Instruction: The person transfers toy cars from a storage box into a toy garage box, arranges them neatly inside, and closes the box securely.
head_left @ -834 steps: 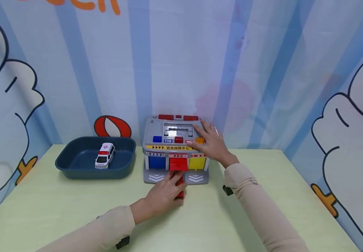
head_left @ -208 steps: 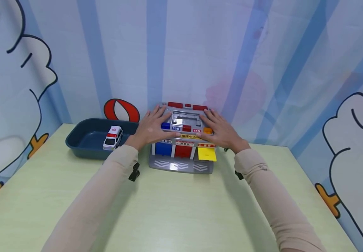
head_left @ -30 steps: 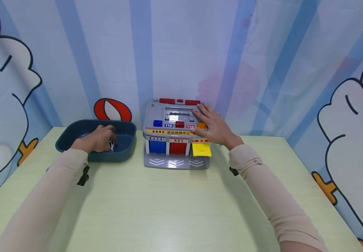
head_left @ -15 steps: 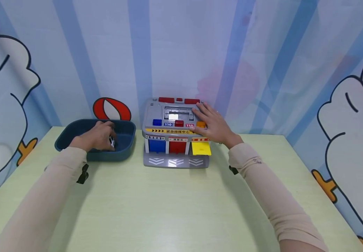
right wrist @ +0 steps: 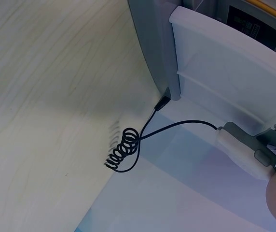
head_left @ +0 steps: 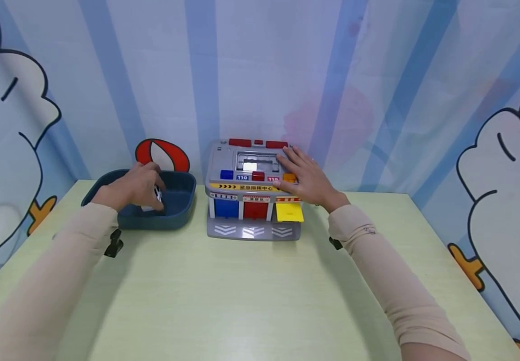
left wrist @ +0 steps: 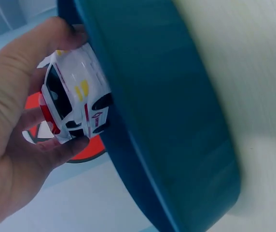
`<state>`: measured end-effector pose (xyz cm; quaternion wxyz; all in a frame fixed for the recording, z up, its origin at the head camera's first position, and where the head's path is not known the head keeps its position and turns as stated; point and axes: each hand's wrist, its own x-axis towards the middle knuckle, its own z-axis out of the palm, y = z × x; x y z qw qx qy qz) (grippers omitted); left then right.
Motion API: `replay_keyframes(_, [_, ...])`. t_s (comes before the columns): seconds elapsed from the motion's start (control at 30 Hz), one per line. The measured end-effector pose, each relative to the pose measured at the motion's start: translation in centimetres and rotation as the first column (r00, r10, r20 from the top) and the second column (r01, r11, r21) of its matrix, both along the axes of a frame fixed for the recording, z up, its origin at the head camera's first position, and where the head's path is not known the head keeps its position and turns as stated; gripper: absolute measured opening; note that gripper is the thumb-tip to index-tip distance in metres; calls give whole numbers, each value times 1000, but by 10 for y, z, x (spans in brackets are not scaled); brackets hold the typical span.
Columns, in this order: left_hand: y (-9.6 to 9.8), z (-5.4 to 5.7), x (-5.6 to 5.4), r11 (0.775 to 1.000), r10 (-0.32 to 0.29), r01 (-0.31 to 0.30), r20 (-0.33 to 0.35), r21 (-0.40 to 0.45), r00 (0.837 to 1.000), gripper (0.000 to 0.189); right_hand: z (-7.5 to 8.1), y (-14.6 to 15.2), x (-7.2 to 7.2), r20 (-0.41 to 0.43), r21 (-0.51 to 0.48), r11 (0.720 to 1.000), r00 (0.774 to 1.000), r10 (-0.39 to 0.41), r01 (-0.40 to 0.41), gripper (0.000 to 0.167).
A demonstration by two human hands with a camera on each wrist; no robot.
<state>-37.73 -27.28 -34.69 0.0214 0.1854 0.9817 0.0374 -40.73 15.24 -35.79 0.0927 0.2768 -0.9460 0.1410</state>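
Observation:
My left hand [head_left: 131, 189] holds a white toy ambulance [left wrist: 77, 72] over the dark blue tray [head_left: 183, 203]. In the left wrist view the thumb and fingers grip it from both sides, its front partly behind the tray's rim. My right hand [head_left: 308, 179], fingers spread, rests on the right end of the roof of a grey toy emergency station [head_left: 221, 156]. The station's yellow door [head_left: 289, 212] is raised and sticks out at the front; the blue door [head_left: 226, 208] and red door [head_left: 256, 210] are down. Only a bit of fingertip shows in the right wrist view.
A coiled black cord [right wrist: 124, 147] runs from the station's side to a small white and grey piece [right wrist: 246, 149] hanging there. The pale table [head_left: 251, 291] extends in front of the tray and station. A striped curtain [head_left: 260, 75] hangs close behind them.
Over the last second my left hand has raised the ambulance from the tray floor. My right hand stays on the roof. Much earlier, the red door was up and the yellow one down.

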Motion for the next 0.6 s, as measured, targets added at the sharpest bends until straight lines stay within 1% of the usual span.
replay_keyframes(0.2, [6,10,5,1000,26,-26,-17,3,1000,40,-1,1,0,-1,0,1000,1000,1,-1,81])
replay_keyframes(0.33, [11,14,9,1000,18,-18,-41,3,999,41,-2,1,0,-1,-5,1000,1000,-1,1,82])
replay_keyframes(0.47, [15,18,17,1000,17,-16,-54,7,998,41,-1,0,-1,-2,-8,1000,1000,-3,3,81])
replay_keyframes(0.6, [22,22,28,1000,23,-22,-63,14,998,42,-1,0,-1,2,-10,1000,1000,-4,4,80])
